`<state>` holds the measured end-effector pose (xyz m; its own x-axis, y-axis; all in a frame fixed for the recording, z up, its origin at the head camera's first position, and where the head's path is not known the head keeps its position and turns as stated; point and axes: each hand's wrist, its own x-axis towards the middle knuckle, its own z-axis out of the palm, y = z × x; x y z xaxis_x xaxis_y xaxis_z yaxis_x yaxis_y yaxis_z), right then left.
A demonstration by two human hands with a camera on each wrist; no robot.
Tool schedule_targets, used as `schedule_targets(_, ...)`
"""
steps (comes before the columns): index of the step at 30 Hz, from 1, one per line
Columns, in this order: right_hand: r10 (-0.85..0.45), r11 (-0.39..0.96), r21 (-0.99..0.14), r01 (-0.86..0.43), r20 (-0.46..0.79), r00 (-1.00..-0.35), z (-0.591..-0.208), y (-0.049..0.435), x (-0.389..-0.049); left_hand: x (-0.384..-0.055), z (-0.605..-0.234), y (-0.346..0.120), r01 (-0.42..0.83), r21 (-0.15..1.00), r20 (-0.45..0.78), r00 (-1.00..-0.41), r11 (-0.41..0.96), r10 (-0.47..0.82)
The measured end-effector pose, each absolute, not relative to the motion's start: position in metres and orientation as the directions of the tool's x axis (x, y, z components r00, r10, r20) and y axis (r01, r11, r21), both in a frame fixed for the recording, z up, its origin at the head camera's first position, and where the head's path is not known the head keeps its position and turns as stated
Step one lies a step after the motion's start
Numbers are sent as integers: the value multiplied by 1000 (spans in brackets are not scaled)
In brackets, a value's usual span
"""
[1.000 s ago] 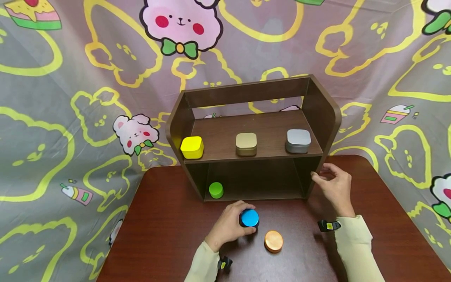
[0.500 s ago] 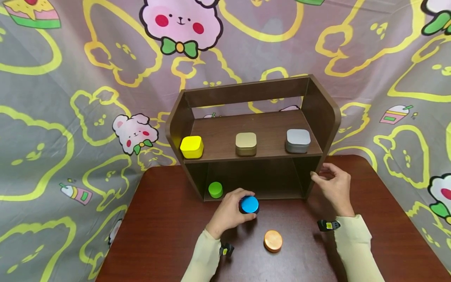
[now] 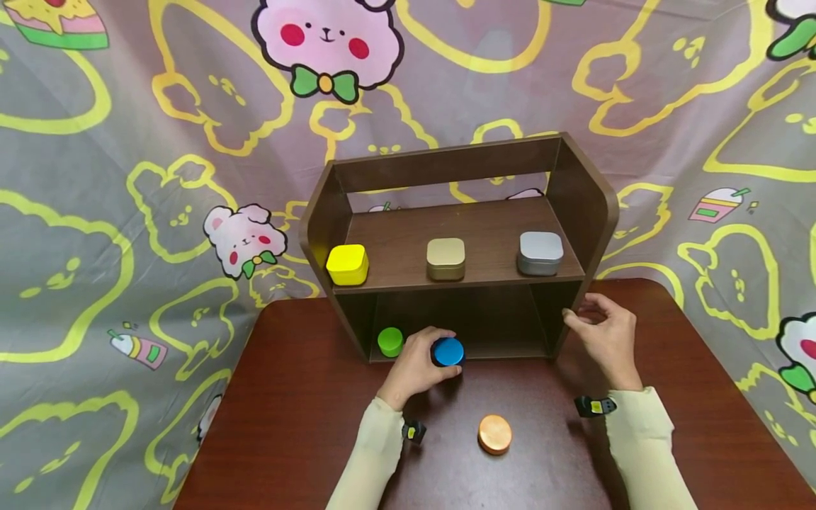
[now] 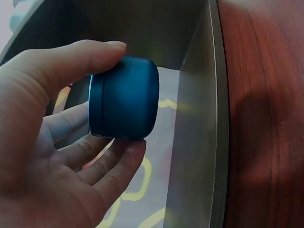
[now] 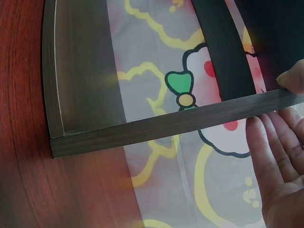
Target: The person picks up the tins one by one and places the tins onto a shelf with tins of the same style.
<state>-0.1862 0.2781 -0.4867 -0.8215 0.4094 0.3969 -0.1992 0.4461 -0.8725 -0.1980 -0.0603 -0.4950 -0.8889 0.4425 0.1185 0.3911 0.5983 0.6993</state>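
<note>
My left hand (image 3: 417,365) holds a round blue tin (image 3: 449,351) just in front of the shelf's lower opening. In the left wrist view the thumb lies along one side of the blue tin (image 4: 126,97) and the fingers along the other. It is raised clear of the shelf's bottom board there. The brown two-level wooden shelf (image 3: 446,283) stands on the table. At its right side panel, my right hand (image 3: 605,336) pinches the front edge. The right wrist view has the thumb on one face of the panel (image 5: 166,118) and fingertips on the other.
A green round tin (image 3: 390,342) stands in the lower compartment at left. Yellow (image 3: 347,265), gold (image 3: 445,259) and silver (image 3: 540,253) square tins line the upper board. An orange round tin (image 3: 494,434) lies on the table (image 3: 287,439). Patterned cloth (image 3: 191,142) hangs behind.
My left hand has carried the blue tin forward over the table, from near the orange tin to the front of the lower compartment. The right hand has stayed at the side panel.
</note>
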Motion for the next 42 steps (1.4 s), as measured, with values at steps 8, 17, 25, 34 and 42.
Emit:
schedule_targets(8,407,450,-869,-206,405,-819,-484,278,-186,-219,-500,-50,396,682,136,-895,614,426)
schedule_targets(17,402,455,-868,-197,398,-825,-487,278,-187,-230,-503,-43,363,678,97,-906,639,412)
schedule_targets(25,404,456,-868,-197,399,-823,-486,279,-185,-237,-508,-37,356,650,97,-915,672,390)
schedule_targets(34,404,453,-871,-192,393,-826,-486,277,-184,-241,-519,-31,332,637,60,-921,695,385)
schedule_targets(42,402,457,-868,-193,395,-826,-488,279,-186,-245,-528,-29,301,628,27,-930,718,366)
